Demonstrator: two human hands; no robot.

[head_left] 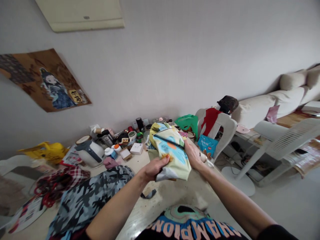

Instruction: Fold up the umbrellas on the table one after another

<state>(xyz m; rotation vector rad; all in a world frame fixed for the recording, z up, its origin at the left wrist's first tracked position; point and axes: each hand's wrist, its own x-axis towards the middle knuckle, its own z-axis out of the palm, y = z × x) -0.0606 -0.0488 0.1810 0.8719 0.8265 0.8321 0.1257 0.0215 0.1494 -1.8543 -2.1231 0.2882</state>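
Note:
Both my hands hold a folded floral-print cloth [172, 151] above the table. It is pale yellow with blue and orange flowers, and a thin dark strip crosses its upper part. My left hand [155, 167] grips the lower left edge, thumb on top. On the right edge, my right hand [192, 155] is closed around the side, its fingers mostly hidden behind the cloth. A grey camouflage cloth [100, 186] lies on the table to the left. Below my left hand, a short dark strap [148, 194] rests on the tabletop.
An electric kettle [89, 151], a white bottle [110, 153], small boxes [136, 148] and several jars crowd the table's back. A green bag [187, 122] and blue pouch [207, 145] are right, near a white chair [228, 123]. A white fan [287, 140] stands farther right.

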